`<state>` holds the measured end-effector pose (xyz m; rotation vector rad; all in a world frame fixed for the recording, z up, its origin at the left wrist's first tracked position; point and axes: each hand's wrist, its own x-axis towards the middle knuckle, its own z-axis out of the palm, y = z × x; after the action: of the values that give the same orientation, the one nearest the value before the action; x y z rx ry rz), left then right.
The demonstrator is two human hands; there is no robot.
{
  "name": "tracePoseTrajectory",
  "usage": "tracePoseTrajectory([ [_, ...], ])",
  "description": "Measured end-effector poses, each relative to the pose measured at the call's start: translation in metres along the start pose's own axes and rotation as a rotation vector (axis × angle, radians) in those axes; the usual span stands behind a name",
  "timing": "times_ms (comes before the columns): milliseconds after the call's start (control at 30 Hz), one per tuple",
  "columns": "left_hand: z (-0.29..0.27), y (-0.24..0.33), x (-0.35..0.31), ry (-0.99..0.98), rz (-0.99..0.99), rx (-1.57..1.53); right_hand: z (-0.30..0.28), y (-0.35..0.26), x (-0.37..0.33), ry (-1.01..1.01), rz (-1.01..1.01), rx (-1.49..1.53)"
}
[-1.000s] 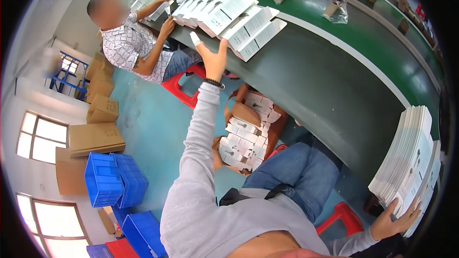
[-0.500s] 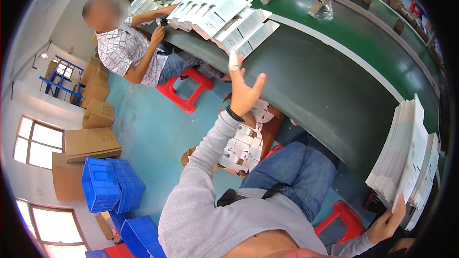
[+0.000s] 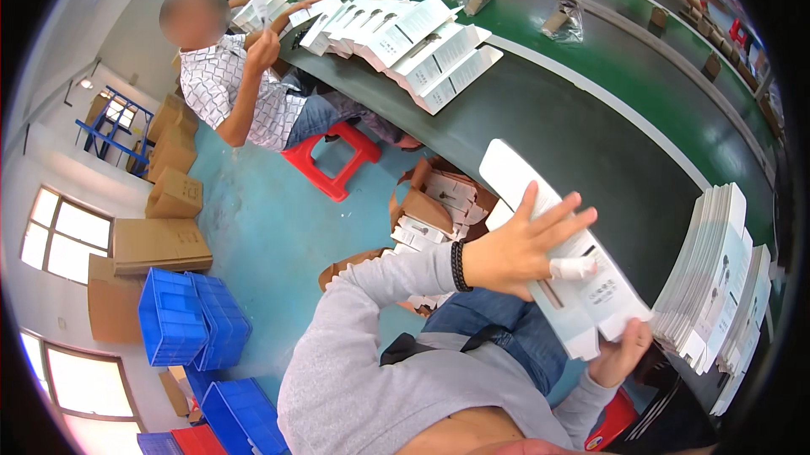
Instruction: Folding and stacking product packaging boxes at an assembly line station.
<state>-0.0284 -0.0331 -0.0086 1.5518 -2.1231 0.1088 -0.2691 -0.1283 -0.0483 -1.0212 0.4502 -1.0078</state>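
Observation:
A white flattened carton (image 3: 601,297) with flaps slants over my lap at the front edge of the dark green bench. My right hand (image 3: 620,355) pinches its lower near corner between thumb and fingers. Spread across the carton's upper face is my left hand (image 3: 527,248), fingers stretched apart, a white wrap on one finger. Right of the carton a stack of flat white cartons (image 3: 700,278) stands on edge on the bench. Farther off to the left, a row of opened white cartons (image 3: 413,46) leans in overlapping order.
A co-worker (image 3: 240,88) sits at the far left on a red stool (image 3: 337,164). Bagged parts (image 3: 564,18) lie on the green conveyor (image 3: 624,54) behind the bench. Below the bench is a brown box (image 3: 419,209) of cartons. Blue crates (image 3: 177,320) stand at left.
My right hand has drawn a carton off the stack toward my lap. My left hand has come back from the leaning row onto this carton. The co-worker has raised a hand.

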Motion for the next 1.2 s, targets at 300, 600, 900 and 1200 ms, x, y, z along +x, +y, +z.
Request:
tracePoseTrajectory([
  [300,-0.001,0.01,-0.013,-0.029,-0.089,-0.252,-0.014,0.009,0.006,-0.177,0.152,-0.549],
  [600,0.013,0.013,-0.004,-0.16,0.019,-0.364,0.003,-0.012,-0.014,0.009,-0.029,-0.844],
  [900,0.042,0.06,0.021,-0.535,0.069,-0.291,-0.054,-0.072,-0.081,-0.037,0.195,-0.444],
  [1200,0.055,0.071,0.043,-0.668,0.127,-0.251,-0.22,-0.16,-0.261,1.4,-0.119,-0.456],
])
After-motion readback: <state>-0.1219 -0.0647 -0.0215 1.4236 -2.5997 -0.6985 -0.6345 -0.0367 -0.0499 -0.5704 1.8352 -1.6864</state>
